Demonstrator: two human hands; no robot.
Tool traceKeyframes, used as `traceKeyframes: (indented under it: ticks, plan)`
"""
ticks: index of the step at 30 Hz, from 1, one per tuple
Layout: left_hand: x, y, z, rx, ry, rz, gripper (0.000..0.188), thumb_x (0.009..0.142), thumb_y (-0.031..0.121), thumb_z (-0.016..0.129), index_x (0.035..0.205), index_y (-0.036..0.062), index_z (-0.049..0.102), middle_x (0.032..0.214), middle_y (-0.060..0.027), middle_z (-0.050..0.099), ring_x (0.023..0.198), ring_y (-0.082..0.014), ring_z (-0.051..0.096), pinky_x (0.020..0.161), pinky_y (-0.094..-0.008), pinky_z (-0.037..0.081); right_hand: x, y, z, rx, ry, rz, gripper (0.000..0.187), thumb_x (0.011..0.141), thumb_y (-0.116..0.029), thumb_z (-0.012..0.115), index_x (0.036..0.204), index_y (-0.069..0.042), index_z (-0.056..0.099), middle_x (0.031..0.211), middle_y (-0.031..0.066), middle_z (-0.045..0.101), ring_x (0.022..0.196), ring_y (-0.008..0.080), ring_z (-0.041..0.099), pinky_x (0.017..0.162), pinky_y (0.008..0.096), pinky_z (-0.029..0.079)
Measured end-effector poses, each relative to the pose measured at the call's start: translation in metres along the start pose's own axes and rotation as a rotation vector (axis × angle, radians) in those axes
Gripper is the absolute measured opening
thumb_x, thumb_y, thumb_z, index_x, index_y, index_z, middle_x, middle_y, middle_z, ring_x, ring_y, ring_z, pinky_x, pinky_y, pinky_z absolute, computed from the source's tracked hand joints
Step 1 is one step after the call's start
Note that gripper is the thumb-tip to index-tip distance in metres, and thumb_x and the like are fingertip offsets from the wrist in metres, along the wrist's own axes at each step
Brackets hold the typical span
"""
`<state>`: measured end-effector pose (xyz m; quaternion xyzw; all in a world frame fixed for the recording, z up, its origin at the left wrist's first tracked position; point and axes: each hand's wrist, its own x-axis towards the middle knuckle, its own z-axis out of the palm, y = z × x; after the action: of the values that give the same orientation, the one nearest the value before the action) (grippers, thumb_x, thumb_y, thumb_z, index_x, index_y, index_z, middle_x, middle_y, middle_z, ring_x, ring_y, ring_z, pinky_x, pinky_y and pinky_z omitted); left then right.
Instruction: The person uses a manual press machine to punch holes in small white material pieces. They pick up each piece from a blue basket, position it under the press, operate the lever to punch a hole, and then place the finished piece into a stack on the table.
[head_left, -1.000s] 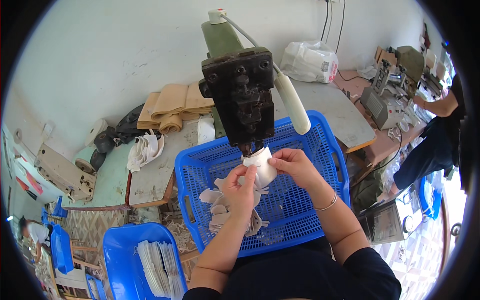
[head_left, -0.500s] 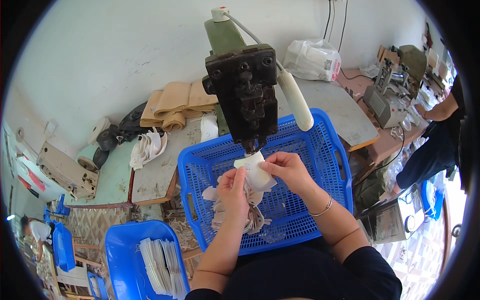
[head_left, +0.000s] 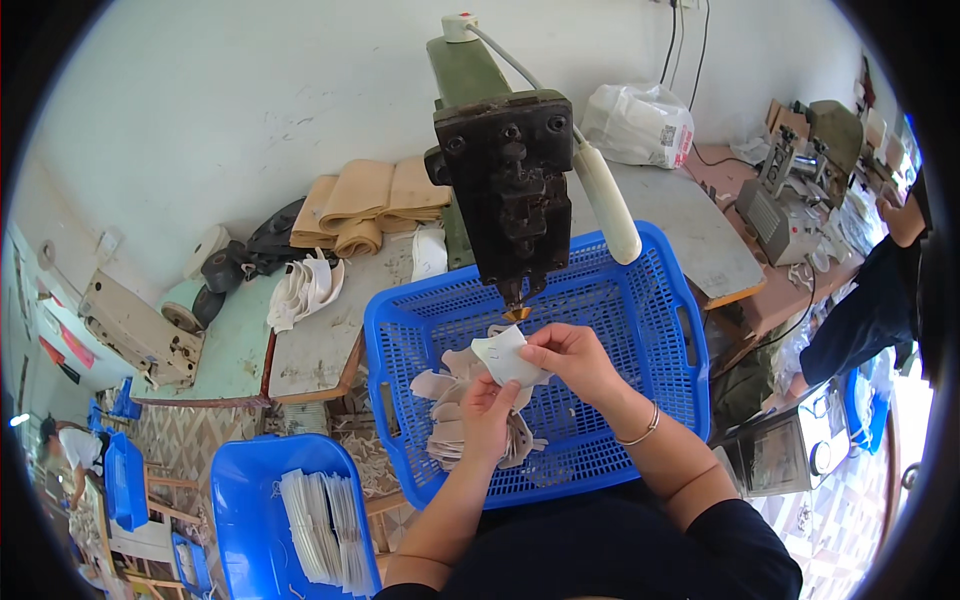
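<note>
A small white curved piece of sheet material (head_left: 503, 354), with faint marks on its face, is held between my two hands. My left hand (head_left: 488, 412) pinches its lower edge, thumb on top. My right hand (head_left: 572, 360) grips its right side between thumb and fingers. Just above the piece, and apart from it, is the brass-coloured tip (head_left: 517, 314) of a black and green machine (head_left: 508, 190). Below my hands, similar white pieces (head_left: 445, 385) lie heaped in a blue slotted basket (head_left: 655, 395); my left hand and forearm hide some of them.
A blue tub (head_left: 240, 500) with stacked white strips (head_left: 310, 525) stands at lower left. Tan sheet rolls (head_left: 365, 205), white cut pieces (head_left: 303, 290) and a plastic bag (head_left: 638, 125) lie on the tables behind. At right, a person (head_left: 860, 310) is beside another machine (head_left: 775, 220).
The white piece has come down and away from the machine's tip, so the brass tip now shows. Both hands have lowered slightly with it. The whole view has shifted a little.
</note>
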<state>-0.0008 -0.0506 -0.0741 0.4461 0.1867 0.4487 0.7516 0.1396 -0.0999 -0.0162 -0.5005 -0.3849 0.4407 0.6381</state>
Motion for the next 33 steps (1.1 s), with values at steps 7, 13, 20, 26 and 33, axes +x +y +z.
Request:
traceKeyframes:
  ticks: [7, 13, 20, 26, 33]
  plan:
    - [0.003, 0.005, -0.014, 0.123, -0.002, 0.033, 0.024, 0.081, -0.001, 0.058, 0.105, -0.0005, 0.053, 0.094, -0.0075, 0.06, 0.086, -0.0126, 0.057, 0.079, -0.0261, 0.046, 0.001, 0.01, 0.003, 0.031, 0.004, -0.014, 0.014, 0.082, -0.012, 0.063, 0.087, 0.001, 0.06, 0.079, 0.0032, 0.061, 0.072, 0.0064, 0.055, 0.064, 0.0204, 0.045]
    - [0.002, 0.005, -0.021, 0.185, 0.016, 0.052, 0.025, 0.08, 0.001, 0.059, 0.105, -0.0002, 0.054, 0.092, -0.0049, 0.059, 0.082, -0.0103, 0.055, 0.075, -0.0233, 0.044, 0.004, 0.021, 0.004, 0.042, -0.022, -0.004, 0.015, 0.082, -0.011, 0.063, 0.09, 0.001, 0.06, 0.083, 0.0033, 0.062, 0.075, 0.007, 0.055, 0.067, 0.0205, 0.045]
    - [0.107, 0.093, -0.11, 0.842, 0.377, 0.357, 0.034, 0.083, 0.019, 0.058, 0.112, 0.0017, 0.054, 0.094, -0.0079, 0.061, 0.081, -0.0146, 0.055, 0.073, -0.0274, 0.043, -0.014, 0.023, -0.012, -0.116, 0.0, 0.07, 0.02, 0.082, -0.009, 0.06, 0.098, 0.003, 0.058, 0.092, 0.0085, 0.063, 0.088, 0.0141, 0.058, 0.08, 0.026, 0.046]
    - [0.204, 0.142, -0.171, 1.794, 0.377, 0.501, 0.032, 0.079, 0.024, 0.058, 0.107, 0.0083, 0.059, 0.09, -0.0143, 0.06, 0.084, -0.0309, 0.057, 0.076, -0.0455, 0.041, -0.031, 0.057, -0.03, -0.056, 0.049, 0.226, 0.022, 0.082, -0.011, 0.061, 0.096, 0.005, 0.058, 0.087, 0.0093, 0.063, 0.08, 0.0132, 0.06, 0.073, 0.0239, 0.048]
    - [0.212, 0.113, -0.211, 2.237, 0.553, 0.669, 0.046, 0.077, 0.016, 0.054, 0.123, 0.0171, 0.048, 0.131, -0.0113, 0.039, 0.123, -0.0318, 0.033, 0.094, -0.0543, 0.026, -0.057, 0.086, -0.047, -0.106, 0.094, 0.35, 0.024, 0.081, -0.014, 0.062, 0.096, 0.004, 0.059, 0.083, 0.0071, 0.063, 0.074, 0.0113, 0.058, 0.066, 0.0234, 0.047]
